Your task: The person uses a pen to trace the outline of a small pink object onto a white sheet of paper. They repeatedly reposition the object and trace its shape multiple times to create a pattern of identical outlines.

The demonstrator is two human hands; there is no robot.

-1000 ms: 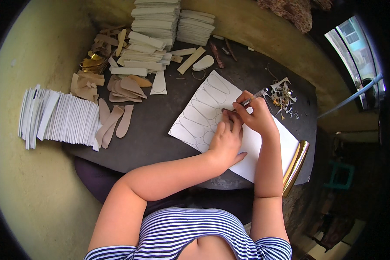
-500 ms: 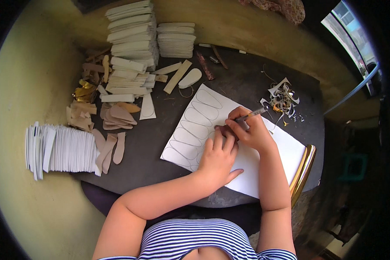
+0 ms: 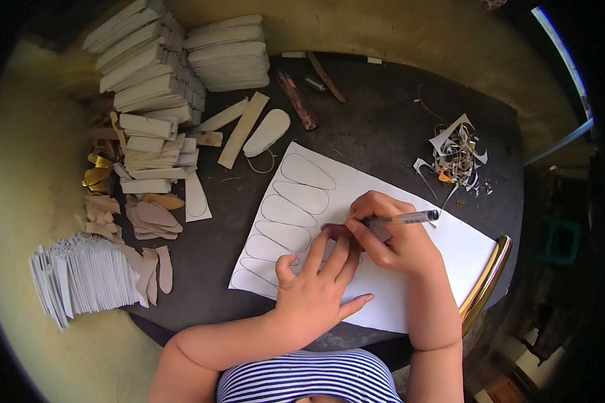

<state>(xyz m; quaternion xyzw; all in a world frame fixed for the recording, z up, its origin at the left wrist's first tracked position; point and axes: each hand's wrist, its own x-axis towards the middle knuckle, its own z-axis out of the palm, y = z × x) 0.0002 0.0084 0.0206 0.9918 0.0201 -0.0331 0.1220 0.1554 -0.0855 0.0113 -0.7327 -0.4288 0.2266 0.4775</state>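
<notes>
A white sheet [image 3: 454, 245] lies at a slant on the dark table, gold-coloured on its rolled-up right end. Overlapping teardrop outlines [image 3: 293, 208] are drawn down its left part. My right hand [image 3: 393, 235] grips a clear pen [image 3: 407, 218] with a dark cap end, its tip low near the sheet and hidden by my fingers. Close beside it, my left hand [image 3: 316, 285] is spread on the sheet. Its fingertips press on a small dark reddish-brown piece [image 3: 334, 231], mostly covered by the fingers.
Tall stacks of white strips [image 3: 151, 64] and cut white pieces [image 3: 228, 54] stand at the back left. Beige shapes [image 3: 153, 220] and a row of white pieces [image 3: 91, 275] lie at left. Paper scraps [image 3: 458, 158] heap at the back right. A reddish stick [image 3: 296, 101] lies at the back.
The view has shifted, so the table and stacks sit differently in the picture. My left index finger has lifted and curled; the right hand keeps the pen, which is now more level.
</notes>
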